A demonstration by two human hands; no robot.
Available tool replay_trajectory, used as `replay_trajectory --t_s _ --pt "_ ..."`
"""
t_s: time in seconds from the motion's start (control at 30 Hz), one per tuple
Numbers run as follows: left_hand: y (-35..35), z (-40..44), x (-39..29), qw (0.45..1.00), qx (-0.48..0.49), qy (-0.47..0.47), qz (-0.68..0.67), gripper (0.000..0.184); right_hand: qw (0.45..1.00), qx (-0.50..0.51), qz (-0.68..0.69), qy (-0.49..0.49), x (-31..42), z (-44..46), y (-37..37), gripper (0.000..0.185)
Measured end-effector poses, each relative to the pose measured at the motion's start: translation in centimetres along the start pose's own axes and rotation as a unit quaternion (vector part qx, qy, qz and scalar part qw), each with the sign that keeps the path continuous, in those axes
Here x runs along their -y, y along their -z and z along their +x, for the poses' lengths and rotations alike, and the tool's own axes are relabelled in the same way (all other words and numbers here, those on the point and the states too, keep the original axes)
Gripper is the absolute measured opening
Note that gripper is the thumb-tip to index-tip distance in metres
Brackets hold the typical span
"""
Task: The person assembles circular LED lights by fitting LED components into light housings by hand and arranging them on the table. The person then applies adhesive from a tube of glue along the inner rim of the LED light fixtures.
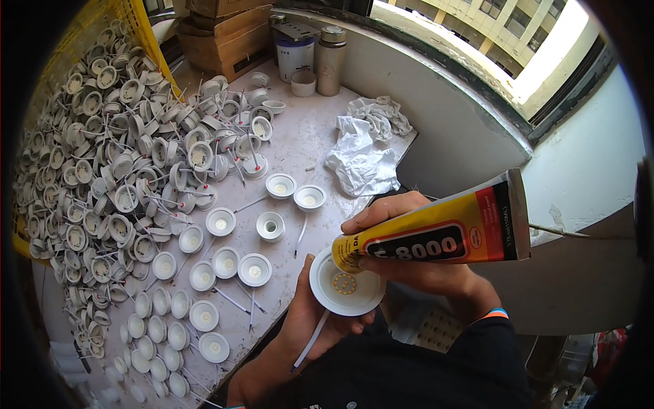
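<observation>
My left hand (310, 327) is closed around a white round lamp cup (347, 300), holding it from below and at its rim. Yellow LED dots show on the cup's inner disc, and a white cable hangs from it. Over the cup, my right hand (415, 262) grips a yellow and black glue tube (436, 228) marked 8000. The tube lies tilted, its narrow end pointing down left at the cup's upper rim; its tip is hidden. Left of my hands, several similar cups (255, 270) with cables stand on the table (300, 146).
A big heap of lamp housings (122, 163) spills from a yellow basket (146, 41) at the left. Cardboard boxes (228, 44), a metal flask (332, 61) and a tape roll (303, 83) stand at the back. Crumpled white cloth (361, 160) lies near the table's right edge.
</observation>
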State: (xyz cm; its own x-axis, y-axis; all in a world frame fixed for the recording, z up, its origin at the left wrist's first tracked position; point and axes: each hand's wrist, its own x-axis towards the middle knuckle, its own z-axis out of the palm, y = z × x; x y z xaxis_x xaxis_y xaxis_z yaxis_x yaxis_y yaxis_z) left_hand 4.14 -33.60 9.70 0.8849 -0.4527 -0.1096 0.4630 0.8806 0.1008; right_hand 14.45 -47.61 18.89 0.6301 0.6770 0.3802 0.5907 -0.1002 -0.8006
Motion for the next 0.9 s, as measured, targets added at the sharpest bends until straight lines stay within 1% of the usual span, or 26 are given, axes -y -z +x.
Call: replay_trajectory --t_s 0.1,0.23,0.3,0.43,0.5,0.77,0.83,0.9 --pt "0.02 -0.14 0.07 1.000 0.001 0.001 -0.001 0.074 1.000 -0.020 0.014 -0.002 -0.21 -0.25 -0.35 0.030" --pt "-0.02 -0.24 0.07 1.000 0.005 0.003 -0.002 0.074 1.000 -0.017 0.026 -0.002 -0.19 -0.22 -0.33 0.030" --pt "0.09 -0.31 0.10 1.000 0.007 0.006 0.000 0.074 1.000 -0.006 -0.007 0.008 -0.03 -0.16 -0.29 0.031" --pt "0.24 -0.46 0.18 1.000 0.008 0.012 0.004 0.074 1.000 -0.011 -0.012 0.022 -0.19 -0.32 -0.47 0.033" --pt "0.20 -0.52 0.20 1.000 0.006 0.012 0.004 0.074 0.999 -0.024 0.026 0.026 -0.40 -0.46 -0.69 0.034" --pt "0.19 -0.57 0.29 1.000 0.006 0.013 -0.015 0.074 0.999 -0.013 0.027 0.022 -0.27 -0.53 -0.67 0.035" --pt "0.22 -0.61 0.25 1.000 0.009 0.012 0.000 0.075 0.999 -0.013 0.029 0.020 -0.12 -0.48 -0.60 0.035" --pt "0.20 -0.66 0.27 1.000 0.011 0.011 0.002 0.075 0.999 0.016 -0.028 0.024 0.54 -0.13 -0.27 0.034"
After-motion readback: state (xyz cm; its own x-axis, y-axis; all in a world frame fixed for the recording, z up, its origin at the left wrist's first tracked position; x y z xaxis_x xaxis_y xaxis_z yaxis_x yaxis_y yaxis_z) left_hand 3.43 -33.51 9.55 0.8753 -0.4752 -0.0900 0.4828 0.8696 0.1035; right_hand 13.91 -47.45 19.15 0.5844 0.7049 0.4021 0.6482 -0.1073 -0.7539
